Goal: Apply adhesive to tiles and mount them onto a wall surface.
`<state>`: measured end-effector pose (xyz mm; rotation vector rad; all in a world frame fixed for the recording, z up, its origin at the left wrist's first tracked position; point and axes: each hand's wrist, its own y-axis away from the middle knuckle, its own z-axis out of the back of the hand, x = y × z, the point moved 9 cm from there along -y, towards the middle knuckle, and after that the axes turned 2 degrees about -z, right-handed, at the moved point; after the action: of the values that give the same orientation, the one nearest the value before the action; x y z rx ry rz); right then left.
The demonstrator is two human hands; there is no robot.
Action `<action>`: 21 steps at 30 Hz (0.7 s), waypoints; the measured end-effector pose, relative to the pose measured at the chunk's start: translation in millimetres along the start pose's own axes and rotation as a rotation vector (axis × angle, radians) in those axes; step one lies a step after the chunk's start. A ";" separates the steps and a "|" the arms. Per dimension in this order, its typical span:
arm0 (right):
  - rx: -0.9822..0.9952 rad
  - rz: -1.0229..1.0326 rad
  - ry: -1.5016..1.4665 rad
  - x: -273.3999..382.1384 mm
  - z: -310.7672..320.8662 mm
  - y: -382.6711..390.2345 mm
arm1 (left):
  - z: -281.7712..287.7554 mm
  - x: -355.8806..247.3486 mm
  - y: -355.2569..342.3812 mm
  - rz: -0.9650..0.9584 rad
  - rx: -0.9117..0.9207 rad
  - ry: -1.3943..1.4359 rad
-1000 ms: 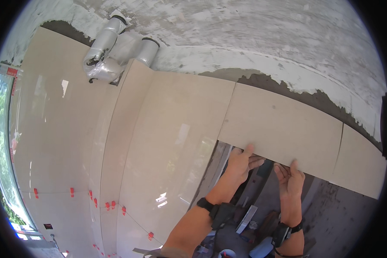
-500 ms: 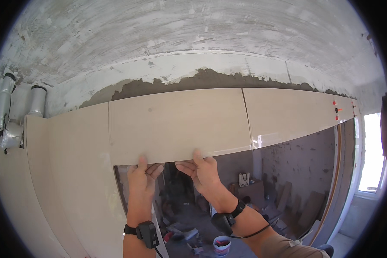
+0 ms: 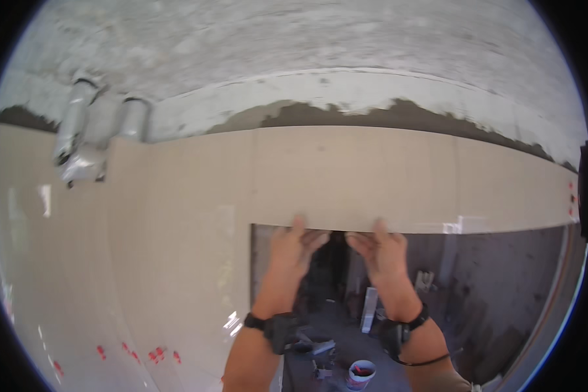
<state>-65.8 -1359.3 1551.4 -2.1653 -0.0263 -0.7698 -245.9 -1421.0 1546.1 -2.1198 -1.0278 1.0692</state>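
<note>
A long beige wall tile point(image 3: 353, 176) sits above the doorway, its upper edge against rough dark mortar. At its lower edge my left hand point(image 3: 291, 251) grips with the thumb on the front face and the fingers curled beneath. My right hand point(image 3: 384, 253) does likewise a little farther right along the same edge. What the fingertips press against under the tile is hidden. Both wrists wear black strapped devices; the left one point(image 3: 281, 332) shows plainly. A matching beige tile point(image 3: 516, 193) continues to the right, with a thin seam between.
Beige tiled wall point(image 3: 176, 228) fills the left side, with red clips point(image 3: 157, 355) low on it. Silvery ducts point(image 3: 78, 130) hang at upper left. Through the doorway, a bucket point(image 3: 360, 375) and scattered debris lie on the floor. More red clips point(image 3: 571, 199) sit at far right.
My view has swung left, so the tile and both hands appear farther right, and more tiled wall shows at left. Both hands keep their grip on the tile's lower edge.
</note>
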 end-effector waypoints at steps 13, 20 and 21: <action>0.008 0.011 0.047 -1.4 -12.9 11.4 | 14.0 -3.3 0.0 0.029 0.008 0.023; 0.013 0.065 0.043 10.3 5.2 20.7 | -3.8 1.1 11.3 -0.018 -0.020 -0.049; -0.035 0.076 0.053 13.4 15.9 27.7 | -4.9 10.9 15.0 0.030 -0.004 -0.041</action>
<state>-39.2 -1369.5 1531.7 -2.1654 0.0971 -0.7891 -231.7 -1421.0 1533.0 -2.1306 -1.0211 1.1299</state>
